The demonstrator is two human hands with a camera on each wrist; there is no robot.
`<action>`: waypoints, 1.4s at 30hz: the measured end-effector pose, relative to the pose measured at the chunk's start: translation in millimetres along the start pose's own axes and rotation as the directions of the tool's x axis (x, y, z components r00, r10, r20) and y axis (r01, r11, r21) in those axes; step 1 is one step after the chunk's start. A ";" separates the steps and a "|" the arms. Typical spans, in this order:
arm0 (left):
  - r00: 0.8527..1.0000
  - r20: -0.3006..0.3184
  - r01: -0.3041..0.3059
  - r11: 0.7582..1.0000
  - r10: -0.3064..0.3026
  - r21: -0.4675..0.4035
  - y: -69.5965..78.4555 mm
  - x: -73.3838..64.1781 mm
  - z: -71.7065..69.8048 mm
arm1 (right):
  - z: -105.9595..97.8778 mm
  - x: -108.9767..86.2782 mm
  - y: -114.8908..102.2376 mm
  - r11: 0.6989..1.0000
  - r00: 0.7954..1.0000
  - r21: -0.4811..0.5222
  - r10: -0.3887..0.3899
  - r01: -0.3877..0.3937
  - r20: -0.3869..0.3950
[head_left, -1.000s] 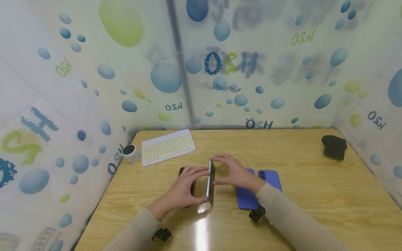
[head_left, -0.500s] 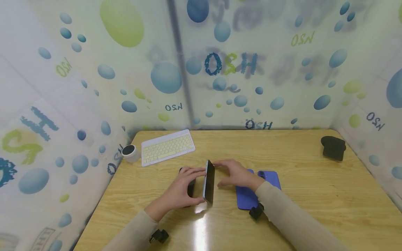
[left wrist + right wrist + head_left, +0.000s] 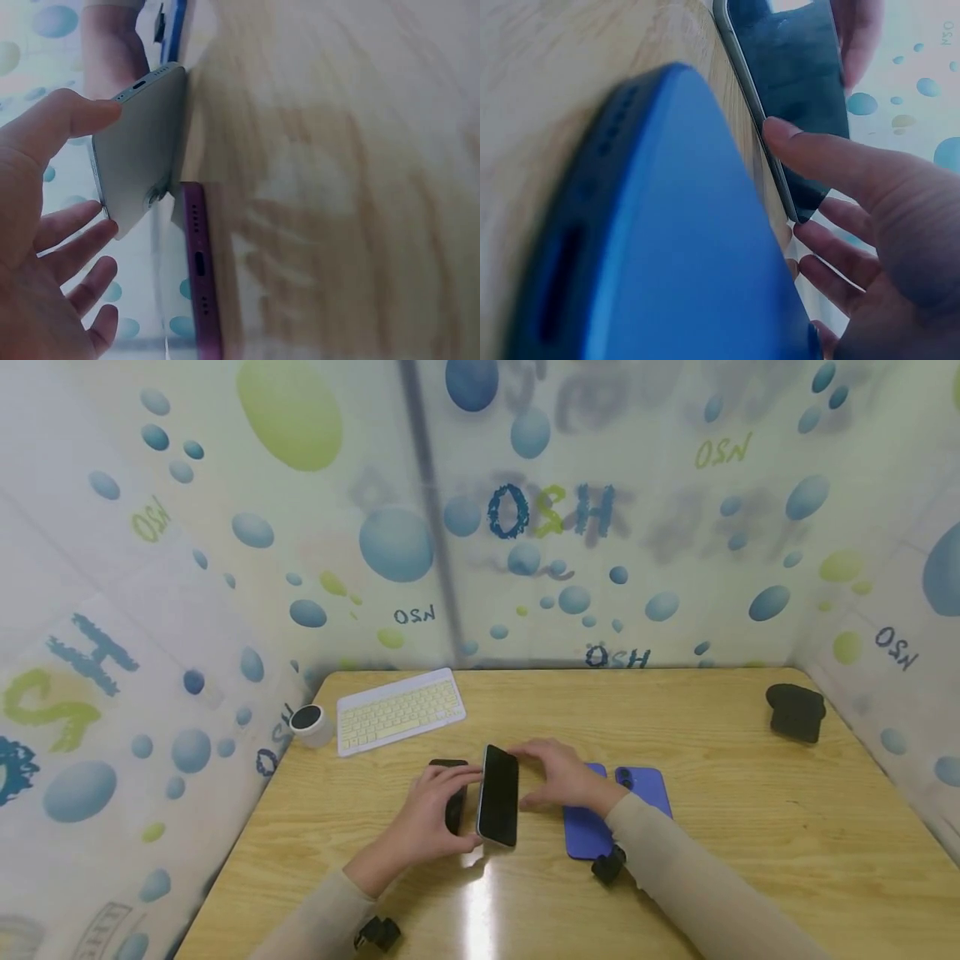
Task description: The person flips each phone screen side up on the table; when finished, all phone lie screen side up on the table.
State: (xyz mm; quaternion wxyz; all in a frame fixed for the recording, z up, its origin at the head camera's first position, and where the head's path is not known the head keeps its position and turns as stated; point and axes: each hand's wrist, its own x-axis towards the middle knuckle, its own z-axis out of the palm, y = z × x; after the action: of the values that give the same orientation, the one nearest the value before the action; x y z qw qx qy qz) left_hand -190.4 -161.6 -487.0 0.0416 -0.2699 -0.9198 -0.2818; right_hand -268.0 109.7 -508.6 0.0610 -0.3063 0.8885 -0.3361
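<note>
A smartphone [image 3: 498,797] with a dark screen and pale back leans on edge over the table, its screen tilted up toward the right. My left hand [image 3: 429,810] pinches its left edge, thumb at the near corner and fingers at the far part. On the other side my right hand [image 3: 564,777] has its thumb at the long edge and fingertips at the far end, as the right wrist view shows. A second phone [image 3: 454,810], screen up with a purple frame [image 3: 201,262], lies beside my left hand. Under my right wrist lies a blue phone [image 3: 587,831], camera end hidden.
Another blue phone [image 3: 652,789] lies right of the first, back up. A white keyboard [image 3: 401,712] and a white cup-like object with a dark top [image 3: 312,727] stand at the back left. A black object [image 3: 797,713] sits at the far right of the wooden table [image 3: 712,893].
The held phone has turned from nearly upright to a slant, showing more of its screen, and moved slightly left. My right thumb left its face; my right hand shifted to the right edge.
</note>
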 end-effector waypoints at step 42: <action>0.989 0.134 0.047 0.990 -0.065 0.132 9.2 6.3 14.7 | -17.4 -23.2 -2.1 0.984 0.998 -0.172 0.046 -0.039 0.034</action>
State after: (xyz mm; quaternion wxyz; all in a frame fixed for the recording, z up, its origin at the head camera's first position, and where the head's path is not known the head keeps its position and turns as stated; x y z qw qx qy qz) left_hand -189.9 -144.3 -493.3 -0.0127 -0.2594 -0.9439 -0.2038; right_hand -253.8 131.8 -496.2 0.0584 -0.2977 0.9191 -0.2513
